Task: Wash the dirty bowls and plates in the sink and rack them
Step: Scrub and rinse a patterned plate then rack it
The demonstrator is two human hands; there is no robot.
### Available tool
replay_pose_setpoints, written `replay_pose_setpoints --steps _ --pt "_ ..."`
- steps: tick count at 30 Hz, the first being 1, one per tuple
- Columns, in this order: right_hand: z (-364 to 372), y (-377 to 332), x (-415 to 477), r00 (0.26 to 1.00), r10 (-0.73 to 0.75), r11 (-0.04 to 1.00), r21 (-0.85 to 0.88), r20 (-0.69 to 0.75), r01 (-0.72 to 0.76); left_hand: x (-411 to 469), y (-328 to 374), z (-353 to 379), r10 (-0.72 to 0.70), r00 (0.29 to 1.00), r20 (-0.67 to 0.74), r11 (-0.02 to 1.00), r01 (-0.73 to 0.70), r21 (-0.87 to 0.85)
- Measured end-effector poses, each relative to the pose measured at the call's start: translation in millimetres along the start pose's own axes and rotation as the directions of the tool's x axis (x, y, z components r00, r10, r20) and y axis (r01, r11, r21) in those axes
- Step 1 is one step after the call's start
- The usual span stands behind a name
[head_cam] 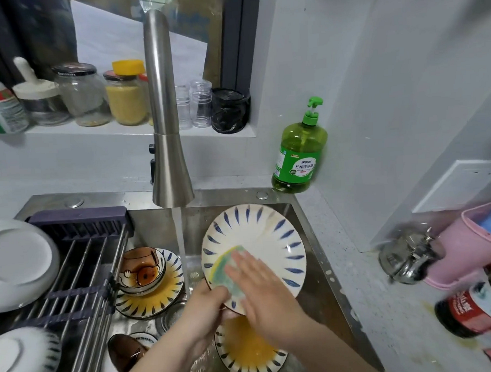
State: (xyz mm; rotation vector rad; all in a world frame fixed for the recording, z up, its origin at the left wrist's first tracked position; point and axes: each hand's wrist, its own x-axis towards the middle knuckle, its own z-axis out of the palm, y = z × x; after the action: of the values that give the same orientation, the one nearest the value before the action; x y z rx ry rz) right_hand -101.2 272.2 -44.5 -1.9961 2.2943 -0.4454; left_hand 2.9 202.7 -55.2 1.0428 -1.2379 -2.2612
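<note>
Over the steel sink (pixel 325 300), the left hand (pixel 207 305) pinches the near edge of the white round plate with blue stripes (pixel 266 238). The right hand (pixel 261 289) presses a green sponge (pixel 226 266) on it, fingers flat. The wet plate could slip and chip.

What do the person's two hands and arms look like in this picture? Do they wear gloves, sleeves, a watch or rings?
The left hand and the right hand are bare: no gloves, and no ring shows. The left forearm and the right forearm are bare too, with no sleeve, watch or bracelet in view up to the picture's edge.
</note>
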Motion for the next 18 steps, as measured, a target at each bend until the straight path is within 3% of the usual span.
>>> replay_pose_setpoints --steps 1,3,6,8,10,13,15,18 --pt "-2 -1 -3 0.998 -0.035 0.999 0.016 0.044 0.034 2 2 0 0.004 1.000 -0.015 1.000 -0.004 -0.008" --pt "-12 11 -3 0.993 0.037 0.997 0.065 0.112 -0.045 7 2 -3 0.022 0.999 -0.034 1.000 -0.022 -0.007" --pt "-20 31 -1 0.966 0.256 0.966 0.010 0.022 -0.257 11 2 -4 0.064 0.995 -0.073 0.997 -0.060 0.054" --pt "-16 24 -4 0.940 0.340 0.938 0.072 -0.001 -0.339 11 2 -2 0.075 0.994 -0.084 0.995 -0.070 0.068" --pt "-1 11 -9 0.975 0.208 0.978 0.039 -0.073 -0.205 12 2 -2 0.076 0.994 -0.081 0.995 -0.070 0.075" --pt "7 2 -2 0.998 -0.003 0.994 0.109 0.064 -0.004 13 -4 -3 0.029 0.997 -0.077 0.997 -0.024 0.068" --pt "2 9 18 0.993 -0.016 0.997 0.080 0.121 0.007 8 -8 1 -0.027 0.999 -0.046 1.000 0.028 0.008" --pt "-6 32 42 0.992 0.116 0.993 -0.039 0.055 -0.114 3 -12 5 -0.096 0.995 -0.004 0.986 0.094 -0.141"
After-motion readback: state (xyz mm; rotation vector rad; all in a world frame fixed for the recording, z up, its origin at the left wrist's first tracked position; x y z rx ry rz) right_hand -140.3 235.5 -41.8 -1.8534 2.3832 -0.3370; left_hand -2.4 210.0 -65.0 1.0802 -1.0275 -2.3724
